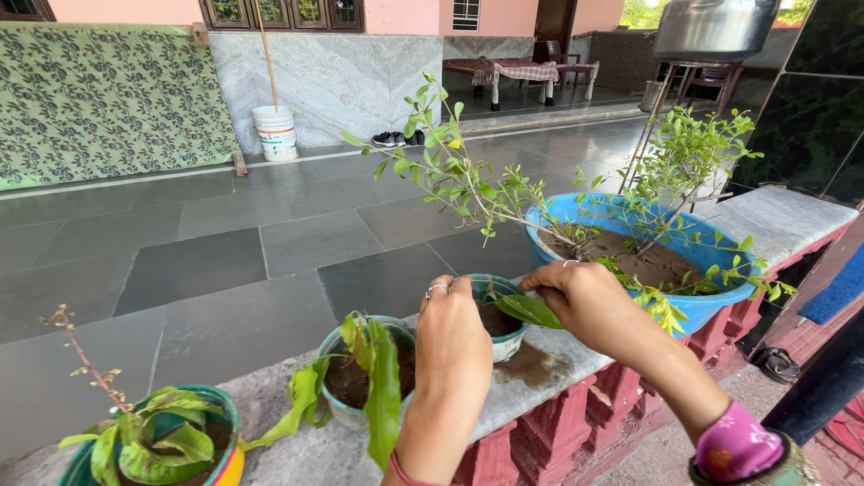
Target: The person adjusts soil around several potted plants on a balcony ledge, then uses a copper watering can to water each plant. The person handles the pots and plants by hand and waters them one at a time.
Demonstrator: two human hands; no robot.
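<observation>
Nearest the camera, two small pots are sitting on the stone ledge (540, 396): a green pot (216, 432) with drooping leaves and a bare twig, and a pale pot (346, 409) whose long leaves are hanging limp over its rim. Just beyond them, both hands are working at a small teal pot (513, 340). The left hand (450, 337) is resting against its near rim, fingers curled loosely rather than clamped on anything. The right hand (585, 297) is reaching over the pot, fingertips pinched narrow on the base of a broad green leaf (531, 310) that is lying across the dark soil. Some soil is lying spilled on the ledge beside this pot. Judging from this, the seedling is already sitting in the soil and is only being steadied or tidied, with the spill not yet cleaned. Behind stands a big blue tub (720, 301) with thin branching shrubs. Farther off, a white bucket (276, 133) is standing by the wall across the grey tiled courtyard
</observation>
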